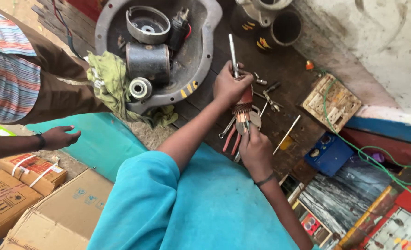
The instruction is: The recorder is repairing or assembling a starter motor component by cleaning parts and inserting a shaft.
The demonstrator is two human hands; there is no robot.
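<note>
- The left hand [231, 85] is closed around the upper part of a motor armature [242, 107], a copper-wound rotor with a steel shaft [233, 54] that points up past the fingers.
- The right hand [255, 149] is just below it; its fingers are curled at the lower end of the armature, and it seems to hold a thin tool there, but I cannot tell what kind.
- The armature is held above the dark wooden workbench [288, 65], near the middle of it, between the two hands.
- Under the hands lie pliers with red handles [231, 139], and some small metal tools [268, 95] lie just right of the left hand.
- A thin metal rod [287, 134] lies diagonally to the right of the right hand.
- Toward the far left part of the bench stands a round grey metal pan [198, 51] with a cylindrical motor housing [148, 61], an end cap [147, 24] and a small bearing piece [140, 88] in it; a yellow-green rag [110, 81] hangs over its left rim.
- At the right edge are a beige switch board [332, 102] with a green wire [367, 155] and a blue box [328, 153].
- Another person's hand [59, 137] is open at the left, well apart from the bench, above cardboard boxes [34, 194].
</note>
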